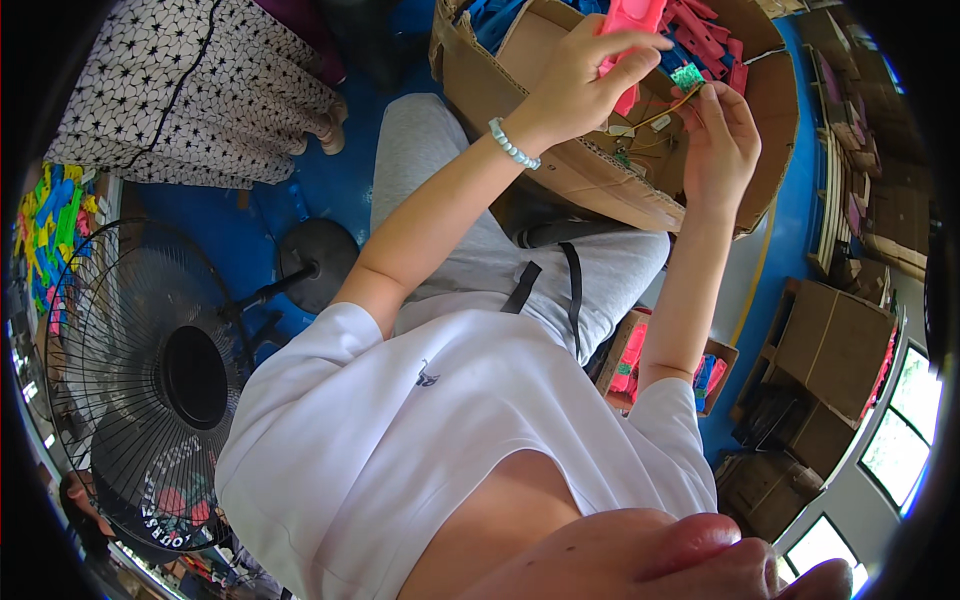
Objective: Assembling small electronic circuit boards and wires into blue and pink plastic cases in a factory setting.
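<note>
Pink plastic made the long piece (pixel 630 20) that the left hand (pixel 588 80) was pinching between its thumb and fingers, up over the big brown cardboard box (pixel 600 185). Just beside it, the right hand (pixel 722 140) had its thumb and fingertips pressed together on a small green board (pixel 687 76) and its thin yellow wire (pixel 682 104); I could not tell which of the two it was squeezing. The board was also over the box, near the pink piece. More pink parts (pixel 697 35) and some blue parts (pixel 492 22) lay inside the box. A pale beaded bracelet (pixel 514 146) sat around the left wrist.
</note>
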Motion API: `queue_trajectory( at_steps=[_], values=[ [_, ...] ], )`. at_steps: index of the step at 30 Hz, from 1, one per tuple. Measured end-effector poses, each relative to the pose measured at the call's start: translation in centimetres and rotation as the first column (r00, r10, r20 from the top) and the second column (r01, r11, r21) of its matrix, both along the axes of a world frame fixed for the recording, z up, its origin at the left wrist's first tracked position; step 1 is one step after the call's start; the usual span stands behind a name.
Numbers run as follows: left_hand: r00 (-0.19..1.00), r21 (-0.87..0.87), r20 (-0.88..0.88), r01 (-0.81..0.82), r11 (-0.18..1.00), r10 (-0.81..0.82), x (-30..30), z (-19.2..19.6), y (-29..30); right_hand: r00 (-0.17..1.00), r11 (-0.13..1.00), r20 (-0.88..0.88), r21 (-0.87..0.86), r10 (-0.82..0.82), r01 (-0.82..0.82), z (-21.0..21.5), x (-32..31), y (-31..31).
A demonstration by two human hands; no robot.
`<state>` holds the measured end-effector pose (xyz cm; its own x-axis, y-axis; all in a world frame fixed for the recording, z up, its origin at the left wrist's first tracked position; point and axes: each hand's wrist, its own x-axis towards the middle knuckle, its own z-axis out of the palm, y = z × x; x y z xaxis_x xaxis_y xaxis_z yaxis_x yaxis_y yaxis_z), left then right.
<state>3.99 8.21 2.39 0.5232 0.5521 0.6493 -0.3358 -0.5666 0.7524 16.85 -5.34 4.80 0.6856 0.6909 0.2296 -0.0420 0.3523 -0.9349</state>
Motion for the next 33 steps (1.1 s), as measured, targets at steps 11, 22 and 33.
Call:
queue_trajectory(
  at_steps=[11,22,33],
  values=[
    [0.987,-0.224,0.121,0.129,0.966,-0.104,0.9,-1.6,-1.6,0.98,0.991,0.195,-0.124,-0.03,0.055,1.3,-3.7,0.5],
    [0.988,0.107,0.131,-0.099,0.989,0.084,0.1,-1.1,-1.8,0.984,0.979,0.161,-0.176,-0.077,0.105,1.6,-4.6,0.1],
    [0.969,-0.275,0.227,0.163,0.947,-0.1,-0.5,-0.8,-3.2,0.987,0.993,0.125,-0.05,-0.099,0.106,1.0,-4.9,0.2]
  ],
)
